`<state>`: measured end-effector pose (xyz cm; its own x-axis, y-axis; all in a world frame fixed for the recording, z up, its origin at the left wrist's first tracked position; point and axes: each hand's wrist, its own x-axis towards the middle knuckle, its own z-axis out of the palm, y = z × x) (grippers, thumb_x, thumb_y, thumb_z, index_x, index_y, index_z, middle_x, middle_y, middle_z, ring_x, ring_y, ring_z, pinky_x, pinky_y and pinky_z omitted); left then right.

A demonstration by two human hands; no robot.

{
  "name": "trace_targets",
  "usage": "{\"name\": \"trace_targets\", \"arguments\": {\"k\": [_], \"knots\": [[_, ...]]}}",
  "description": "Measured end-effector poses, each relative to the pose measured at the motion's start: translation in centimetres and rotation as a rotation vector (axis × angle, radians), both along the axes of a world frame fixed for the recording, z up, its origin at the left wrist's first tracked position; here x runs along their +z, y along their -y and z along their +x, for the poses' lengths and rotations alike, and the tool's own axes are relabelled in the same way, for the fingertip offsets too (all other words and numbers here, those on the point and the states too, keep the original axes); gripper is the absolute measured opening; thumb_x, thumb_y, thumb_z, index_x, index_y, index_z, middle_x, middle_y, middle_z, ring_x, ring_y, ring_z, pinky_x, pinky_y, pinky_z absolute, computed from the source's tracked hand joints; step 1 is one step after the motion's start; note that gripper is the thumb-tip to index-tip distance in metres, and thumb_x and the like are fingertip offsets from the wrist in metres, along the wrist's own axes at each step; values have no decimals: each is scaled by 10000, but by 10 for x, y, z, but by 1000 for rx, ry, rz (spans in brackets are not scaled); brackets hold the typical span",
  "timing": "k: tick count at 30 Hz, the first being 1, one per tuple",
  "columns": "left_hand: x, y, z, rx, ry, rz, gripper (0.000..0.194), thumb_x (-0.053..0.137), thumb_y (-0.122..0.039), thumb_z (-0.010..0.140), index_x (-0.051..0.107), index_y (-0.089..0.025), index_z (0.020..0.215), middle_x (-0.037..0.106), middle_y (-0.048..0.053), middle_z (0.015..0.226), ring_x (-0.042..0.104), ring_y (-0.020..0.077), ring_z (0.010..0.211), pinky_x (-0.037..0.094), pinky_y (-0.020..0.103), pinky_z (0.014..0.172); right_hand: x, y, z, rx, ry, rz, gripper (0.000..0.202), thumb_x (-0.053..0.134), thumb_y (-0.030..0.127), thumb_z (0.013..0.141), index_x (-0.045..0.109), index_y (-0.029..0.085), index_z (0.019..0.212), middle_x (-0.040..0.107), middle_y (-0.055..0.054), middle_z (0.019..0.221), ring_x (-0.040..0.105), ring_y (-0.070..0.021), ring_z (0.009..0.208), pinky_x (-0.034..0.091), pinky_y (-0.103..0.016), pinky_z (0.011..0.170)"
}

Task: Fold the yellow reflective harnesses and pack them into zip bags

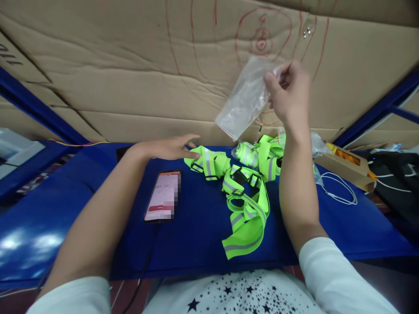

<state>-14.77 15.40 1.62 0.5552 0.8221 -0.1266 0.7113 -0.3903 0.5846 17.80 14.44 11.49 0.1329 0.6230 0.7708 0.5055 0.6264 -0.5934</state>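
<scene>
One clear bag (244, 102) is pinched by the right hand (291, 91), seemingly to hang clear of the green straps (252, 204) on the blue table (196, 231); the left hand (168, 147) is held open beside them.

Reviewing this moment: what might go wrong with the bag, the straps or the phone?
The clear bag hangs from the fingertips of the right hand, so it might slip.
The green straps lie looped over one another and could tangle.
A dark cable runs from near the phone over the table's near edge; snagging it might drag the phone.
</scene>
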Motion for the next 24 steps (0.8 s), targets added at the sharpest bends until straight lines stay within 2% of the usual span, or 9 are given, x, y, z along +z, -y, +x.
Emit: {"name": "trace_targets", "arguments": {"k": [2,4,7,9,11,13,17,20,24], "knots": [[-6,-5,-3,16,-8,-15,983,721,-643,809,380,-198,1617,569,191,1536,648,348,1281,555,362,971,-8,-15,7,2,-108,-221,127,553,170,1004,477,228,920,586,38,760,560,-100,661,495,-257,730],[-9,-8,-4,-3,-2,-30,945,736,-636,797,429,-228,1592,511,176,1593,652,350,1273,564,366,962,-18,-25,10,79,-117,-427,50,440,223,1073,476,215,1039,667,-5,904,620,-86,712,531,-250,753],[-9,-7,-1,-39,4,-38,864,727,-627,810,484,-241,1544,497,144,1609,646,340,1269,565,383,984,-32,-30,12,259,299,-742,243,365,368,1112,530,210,1193,716,-83,1203,710,-118,944,574,-248,812],[-6,-5,2,-78,25,-54,785,686,-618,852,506,-221,1505,563,132,1548,643,317,1262,554,378,1009,-41,-32,14,316,625,-892,312,575,460,1031,612,228,1236,726,-78,1276,724,-185,1042,592,-271,824],[-3,-4,3,-112,20,-73,719,641,-621,887,531,-198,1458,604,128,1499,637,298,1258,538,369,1034,-49,-38,15,286,817,-968,453,849,387,825,689,226,1218,737,-75,1283,718,-257,1093,595,-309,868],[0,-4,3,-117,-19,-57,676,605,-641,906,569,-194,1412,609,120,1494,614,297,1292,501,378,1087,-57,-45,15,216,955,-1002,479,909,288,749,726,206,1183,733,-85,1287,696,-281,1143,575,-352,961],[3,-7,0,-63,-27,15,593,569,-668,913,669,-208,1275,700,86,1359,648,298,1231,495,371,1068,-57,-48,14,137,1098,-1005,319,824,292,857,738,156,1132,741,-80,1214,696,-230,1074,552,-400,985],[0,-9,-4,58,53,123,616,591,-697,870,651,-196,1224,746,91,1185,685,286,1067,529,352,923,-37,-30,21,42,1053,-878,402,889,278,765,758,163,1127,773,-69,1092,682,-189,894,515,-286,798],[-8,-12,-6,177,159,195,654,705,-694,787,589,-203,1203,743,75,1010,673,256,900,498,327,781,-5,5,33,-179,770,-572,257,830,358,810,742,158,945,722,-46,831,566,-144,667,389,-287,605]]}}
